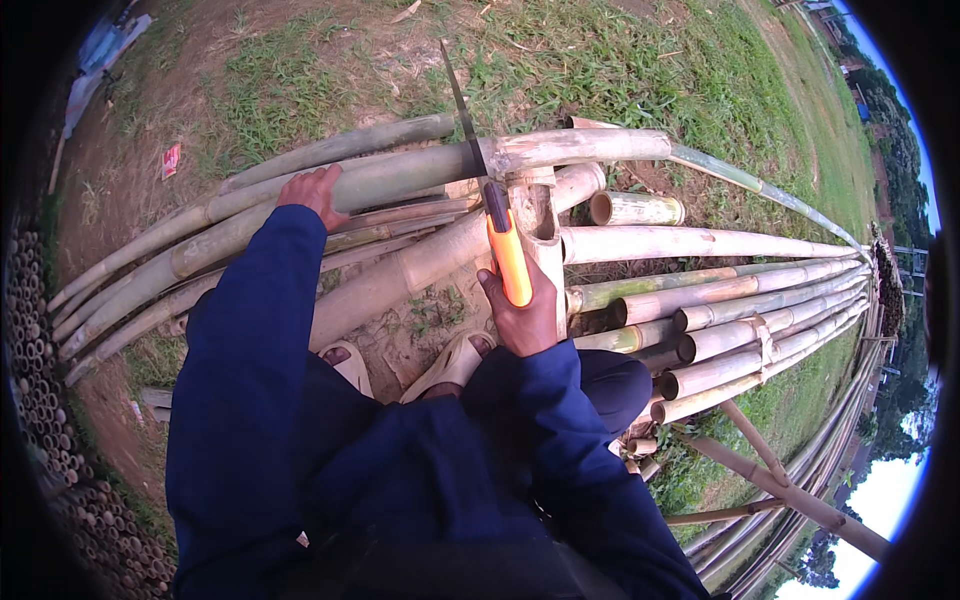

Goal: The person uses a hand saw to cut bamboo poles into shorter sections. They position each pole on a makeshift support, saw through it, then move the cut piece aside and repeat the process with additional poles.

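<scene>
My right hand (524, 312) is wrapped round the orange-and-black handle of a hand saw (509, 258). Its thin dark blade reaches away from me and crosses a thick bamboo pole (410, 170), with the far end of the blade past the pole. On the left, my left hand (316, 193) lies over the same pole, fingers bent round its top. Just right of the blade, the pole passes over an upright bamboo post (533, 215) with a hollow, notched side. How deep the blade sits in the bamboo I cannot tell.
A short cut bamboo piece (637, 209) lies beyond the post. Several long poles (730, 290) stretch away to the right. Stacked bamboo ends (45, 370) line the left side. My sandalled feet (455, 365) are below the pole. Grass (640, 70) and bare soil lie beyond.
</scene>
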The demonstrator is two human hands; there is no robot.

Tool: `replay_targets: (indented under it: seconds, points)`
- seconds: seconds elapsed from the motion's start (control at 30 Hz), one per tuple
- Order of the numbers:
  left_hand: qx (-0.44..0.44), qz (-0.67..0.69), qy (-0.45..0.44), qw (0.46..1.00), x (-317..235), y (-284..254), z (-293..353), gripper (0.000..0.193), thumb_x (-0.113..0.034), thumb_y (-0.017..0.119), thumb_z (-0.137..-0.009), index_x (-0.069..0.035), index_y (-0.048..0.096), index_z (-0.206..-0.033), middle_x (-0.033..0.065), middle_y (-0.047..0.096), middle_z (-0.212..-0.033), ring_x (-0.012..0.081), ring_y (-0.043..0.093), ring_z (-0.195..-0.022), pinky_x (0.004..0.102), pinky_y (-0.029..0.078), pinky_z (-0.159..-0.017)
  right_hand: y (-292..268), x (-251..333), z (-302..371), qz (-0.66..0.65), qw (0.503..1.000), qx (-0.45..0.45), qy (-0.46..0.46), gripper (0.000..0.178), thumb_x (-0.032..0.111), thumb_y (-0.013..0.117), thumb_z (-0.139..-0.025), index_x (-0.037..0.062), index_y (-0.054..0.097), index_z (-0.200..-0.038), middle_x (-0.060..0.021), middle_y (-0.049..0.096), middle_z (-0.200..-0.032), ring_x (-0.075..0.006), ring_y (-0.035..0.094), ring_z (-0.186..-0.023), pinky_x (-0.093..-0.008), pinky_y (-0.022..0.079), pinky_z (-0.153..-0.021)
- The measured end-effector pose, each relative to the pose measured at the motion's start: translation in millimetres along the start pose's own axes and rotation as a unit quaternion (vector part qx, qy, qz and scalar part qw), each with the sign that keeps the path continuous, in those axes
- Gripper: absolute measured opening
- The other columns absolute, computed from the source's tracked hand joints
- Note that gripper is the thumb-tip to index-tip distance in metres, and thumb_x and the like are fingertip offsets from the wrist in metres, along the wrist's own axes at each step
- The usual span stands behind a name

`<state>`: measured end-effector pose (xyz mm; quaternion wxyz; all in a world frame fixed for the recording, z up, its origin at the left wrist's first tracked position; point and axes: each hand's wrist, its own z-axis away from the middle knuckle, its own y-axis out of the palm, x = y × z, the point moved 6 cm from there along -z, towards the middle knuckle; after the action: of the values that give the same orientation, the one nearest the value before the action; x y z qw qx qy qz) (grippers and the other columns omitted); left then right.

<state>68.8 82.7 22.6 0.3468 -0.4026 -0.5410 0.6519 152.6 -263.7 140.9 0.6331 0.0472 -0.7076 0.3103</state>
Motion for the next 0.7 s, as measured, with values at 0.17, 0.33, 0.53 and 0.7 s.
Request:
replay_targets:
  seconds: [0.17,0.33,0.53,0.7]
  points:
    - [0.018,0.012,-0.004,1.000,4,3,4,0.079,-0.032,0.092,-0.064,-0.013,0.055,-0.131,0.0128,0.069,-0.124,0.0383,0.065,-0.111,0.0508,0.052,-0.096,-56,0,126,0.035,0.991,0.053,0.118,0.036,0.000,0.073,-0.094,-0.0048,0.066,-0.128,-0.0088,0.073,-0.110,-0.0142,0.069,-0.103,-0.0280,0.051,-0.094]
    - [0.016,-0.020,-0.020,0.999,-2,0,5,0.077,-0.032,0.091,-0.065,-0.014,0.056,-0.130,0.0137,0.069,-0.123,0.0385,0.066,-0.111,0.0497,0.052,-0.096,-36,10,72,0.033,0.999,-0.001,0.014,0.021,0.007,0.076,-0.092,-0.0032,0.069,-0.109,-0.0142,0.069,-0.077,-0.0197,0.069,-0.067,-0.0336,0.053,-0.061]
    - [0.073,0.003,-0.029,0.997,1,-3,6,0.079,-0.033,0.092,-0.065,-0.014,0.056,-0.133,0.0140,0.070,-0.121,0.0409,0.067,-0.109,0.0501,0.053,-0.096,-25,13,60,0.014,0.999,0.020,0.036,0.019,0.011,0.076,-0.094,-0.0009,0.068,-0.106,-0.0134,0.069,-0.078,-0.0190,0.070,-0.068,-0.0330,0.054,-0.064]
    - [0.048,0.005,-0.015,0.999,-1,-8,-2,0.075,-0.031,0.091,-0.064,-0.013,0.057,-0.129,0.0151,0.072,-0.119,0.0422,0.067,-0.109,0.0511,0.053,-0.095,-64,7,133,0.079,0.996,0.010,0.033,0.028,0.006,0.075,-0.093,-0.0014,0.069,-0.120,-0.0152,0.074,-0.087,-0.0218,0.076,-0.079,-0.0323,0.056,-0.071]
